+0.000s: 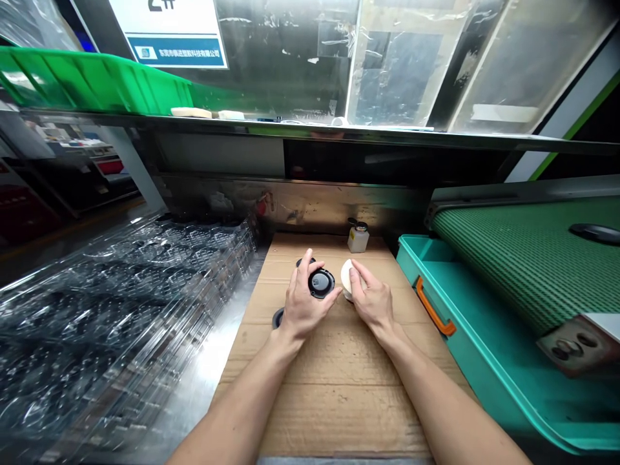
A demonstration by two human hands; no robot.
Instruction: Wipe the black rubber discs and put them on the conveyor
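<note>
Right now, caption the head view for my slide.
Left hand holding a black round part, right hand a white piece, over cardboard.

Over cardboard (339,400), the left hand (303,303) holds a disc (321,283), the right hand (375,303) a pad (346,276); trays (97,303) lie left, a bin (489,374) right, a bottle (358,239) behind.

Metal bench top (220,342): cardboard sheet (334,400) flat across middle, stacked clear plastic trays (121,284) on left. On cardboard: white bottle with black cap (358,239) upright at far edge, right of middle; dark round part (277,318) at left edge, partly hidden. Far metal shelf (387,131): bright green plastic bin (92,81) at left, then 2 small pale blocks (191,112) to its right. Green conveyor belt (508,239), right: 1 black oval part (598,233).
</note>
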